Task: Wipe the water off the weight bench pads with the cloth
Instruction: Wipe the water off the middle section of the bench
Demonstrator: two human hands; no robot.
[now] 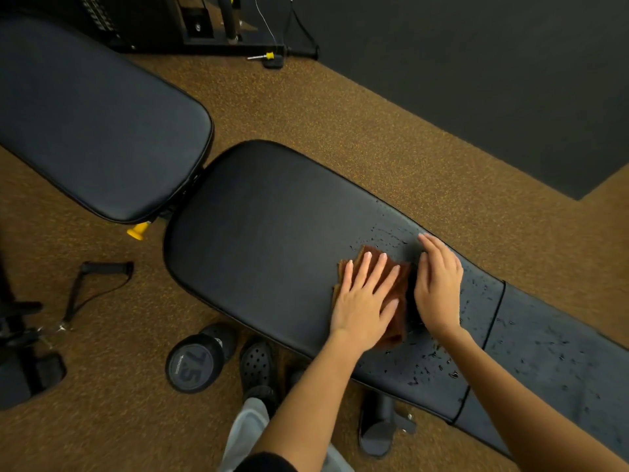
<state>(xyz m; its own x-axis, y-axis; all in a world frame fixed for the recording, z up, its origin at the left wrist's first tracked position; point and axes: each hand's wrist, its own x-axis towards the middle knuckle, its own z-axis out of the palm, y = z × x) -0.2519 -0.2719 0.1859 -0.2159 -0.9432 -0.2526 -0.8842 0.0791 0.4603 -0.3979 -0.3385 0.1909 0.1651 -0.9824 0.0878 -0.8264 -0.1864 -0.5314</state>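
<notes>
A folded brown cloth [396, 291] lies flat on the long black back pad [265, 240] of the weight bench. My left hand [364, 301] presses down on the cloth with fingers spread. My right hand [439, 287] rests flat on the pad just right of the cloth, its fingers together at the cloth's edge. Water droplets [432, 366] speckle the pad around and to the right of the hands, past a stitched seam [490, 328]. The pad's left part looks dry. The separate seat pad [95, 131] at upper left shows no droplets.
A dumbbell marked 7.5 [195, 364] lies on the brown speckled floor below the bench, beside my black perforated shoe [258, 366]. A cable handle [98, 284] lies at left. A yellow adjustment knob [139, 230] sits between the pads. A cable machine base [218, 32] stands at top.
</notes>
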